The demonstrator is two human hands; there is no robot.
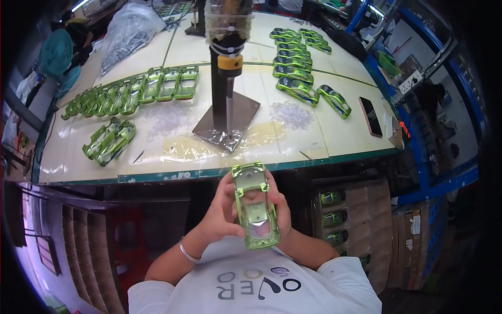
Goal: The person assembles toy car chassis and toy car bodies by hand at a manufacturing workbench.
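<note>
Now my left hand [220,213] and right hand [282,210] close around the long sides of a shiny green hollow plastic car shell [255,212], just before the cream worktop [340,138]; its long axis runs away from me, underside up. Straight ahead stands an orange-collared vertical tool [229,65]; matching green shells [149,89] lie leftward.

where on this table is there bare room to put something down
Bare table shows between the right-hand pile of clear plastic pieces and the phone, nearer than the green car bodies. Another patch lies between the big plastic bag and the black post, beyond the row of green shells. Crowded: along that row and among the car bodies.
</note>
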